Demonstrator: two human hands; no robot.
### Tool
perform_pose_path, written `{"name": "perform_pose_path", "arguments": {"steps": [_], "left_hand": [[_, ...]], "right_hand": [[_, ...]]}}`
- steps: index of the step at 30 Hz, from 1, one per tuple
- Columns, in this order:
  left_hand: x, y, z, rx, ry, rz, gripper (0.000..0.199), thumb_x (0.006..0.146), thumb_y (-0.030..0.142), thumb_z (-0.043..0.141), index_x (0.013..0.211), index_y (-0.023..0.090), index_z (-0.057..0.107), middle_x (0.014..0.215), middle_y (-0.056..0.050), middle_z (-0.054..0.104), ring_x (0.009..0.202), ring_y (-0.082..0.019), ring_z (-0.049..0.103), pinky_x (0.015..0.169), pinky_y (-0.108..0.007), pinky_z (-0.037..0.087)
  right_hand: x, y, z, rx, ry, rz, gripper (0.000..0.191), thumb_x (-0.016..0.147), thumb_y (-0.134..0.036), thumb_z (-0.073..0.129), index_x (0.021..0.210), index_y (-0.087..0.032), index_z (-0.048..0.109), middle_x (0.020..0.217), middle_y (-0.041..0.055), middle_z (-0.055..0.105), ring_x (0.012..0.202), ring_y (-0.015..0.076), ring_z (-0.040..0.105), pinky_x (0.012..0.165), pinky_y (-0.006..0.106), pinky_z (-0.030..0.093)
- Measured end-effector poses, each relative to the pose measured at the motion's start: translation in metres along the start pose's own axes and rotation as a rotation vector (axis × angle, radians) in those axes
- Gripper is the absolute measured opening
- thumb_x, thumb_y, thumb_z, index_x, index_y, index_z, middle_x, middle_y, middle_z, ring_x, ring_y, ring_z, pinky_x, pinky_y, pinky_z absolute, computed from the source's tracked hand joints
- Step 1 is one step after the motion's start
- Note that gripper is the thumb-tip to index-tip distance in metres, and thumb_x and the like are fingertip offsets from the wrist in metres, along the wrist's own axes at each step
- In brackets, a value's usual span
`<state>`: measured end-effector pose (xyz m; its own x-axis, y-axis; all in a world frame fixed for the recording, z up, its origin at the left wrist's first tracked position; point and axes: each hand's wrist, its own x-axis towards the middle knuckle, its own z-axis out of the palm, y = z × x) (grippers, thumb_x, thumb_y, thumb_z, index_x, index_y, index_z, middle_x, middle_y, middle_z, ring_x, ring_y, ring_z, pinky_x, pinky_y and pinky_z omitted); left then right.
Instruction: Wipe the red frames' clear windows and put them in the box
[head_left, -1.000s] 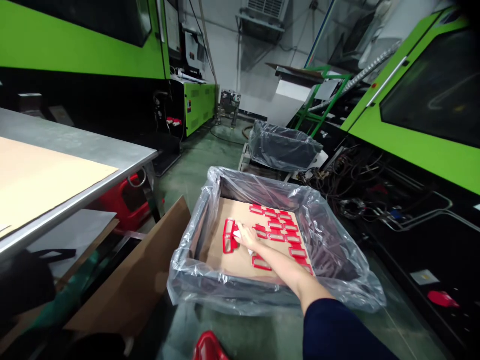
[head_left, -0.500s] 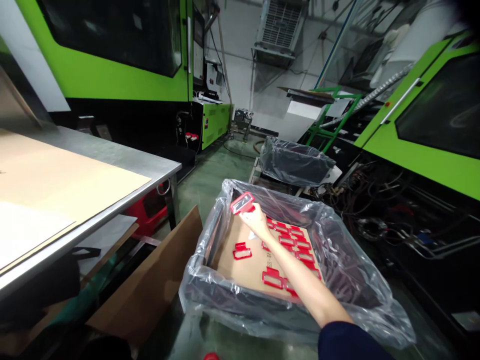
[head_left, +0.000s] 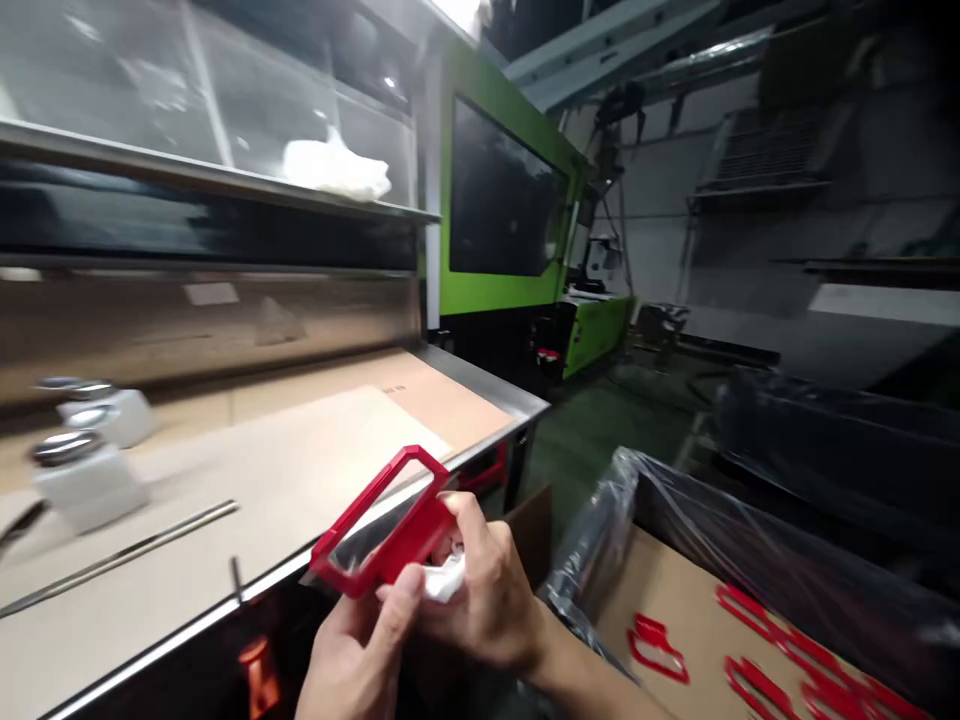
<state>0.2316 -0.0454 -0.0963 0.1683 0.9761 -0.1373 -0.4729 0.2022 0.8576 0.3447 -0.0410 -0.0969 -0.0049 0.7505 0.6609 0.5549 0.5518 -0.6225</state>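
A red plastic frame (head_left: 409, 548) with a long window is held tilted in front of the table edge. My left hand (head_left: 360, 640) grips its lower left side, thumb on the near face. My right hand (head_left: 491, 590) holds the frame's right side and also has a crumpled white cloth (head_left: 446, 577) against the palm. To the right, a plastic-lined bin (head_left: 592, 560) has a cardboard sheet (head_left: 645, 580) inside, with several similar red frames (head_left: 658, 648) lying on it.
The metal table (head_left: 525, 403) carries cardboard, white-bodied bottles (head_left: 86, 490) with metal tops and a thin rod (head_left: 120, 560). A white bundle (head_left: 337, 168) lies on the shelf above. An orange-handled tool (head_left: 259, 675) hangs at the table's front. A green machine (head_left: 480, 295) stands behind.
The view has swung left toward the table. My right hand has left the space over the bin with a red frame, and my left hand has come into view gripping it too.
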Motion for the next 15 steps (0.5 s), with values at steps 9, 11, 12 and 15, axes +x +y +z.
{"name": "perform_pose_path", "arguments": {"steps": [9,11,12,15], "left_hand": [[-0.015,0.136,-0.049,0.067,0.183,0.558,0.026,0.062,0.036,0.081,0.077,0.019,0.070,0.069,0.002,0.067,0.067,-0.010,0.059,0.063,-0.011,0.050],[-0.022,0.166,-0.054,0.111,0.187,0.660,0.027,0.059,0.037,0.083,0.073,0.018,0.069,0.063,0.003,0.065,0.062,-0.009,0.056,0.059,-0.009,0.049],[-0.026,0.178,-0.055,0.124,0.192,0.689,0.029,0.057,0.038,0.084,0.071,0.018,0.068,0.061,0.002,0.065,0.061,-0.009,0.056,0.058,-0.009,0.049],[-0.034,0.203,-0.056,0.153,0.182,0.735,0.032,0.053,0.036,0.086,0.072,0.016,0.070,0.060,-0.001,0.067,0.064,-0.011,0.058,0.054,-0.010,0.048]], "right_hand": [[0.099,-0.084,0.020,0.259,-0.135,-0.285,0.041,0.078,-0.039,0.066,0.113,-0.019,0.057,0.062,-0.0051,0.052,0.048,0.0092,0.048,0.047,0.022,0.039],[0.122,-0.105,0.016,0.357,-0.043,-0.319,0.021,0.082,-0.033,0.064,0.099,-0.020,0.063,0.060,-0.0059,0.048,0.048,0.0077,0.044,0.046,0.021,0.036],[0.132,-0.115,0.014,0.403,-0.003,-0.337,0.015,0.082,-0.032,0.063,0.092,-0.021,0.065,0.060,-0.0056,0.048,0.049,0.0075,0.043,0.045,0.020,0.035],[0.155,-0.144,0.014,0.511,0.051,-0.406,0.011,0.083,-0.031,0.062,0.084,-0.021,0.065,0.063,-0.0045,0.052,0.052,0.0076,0.045,0.045,0.021,0.035]]}}
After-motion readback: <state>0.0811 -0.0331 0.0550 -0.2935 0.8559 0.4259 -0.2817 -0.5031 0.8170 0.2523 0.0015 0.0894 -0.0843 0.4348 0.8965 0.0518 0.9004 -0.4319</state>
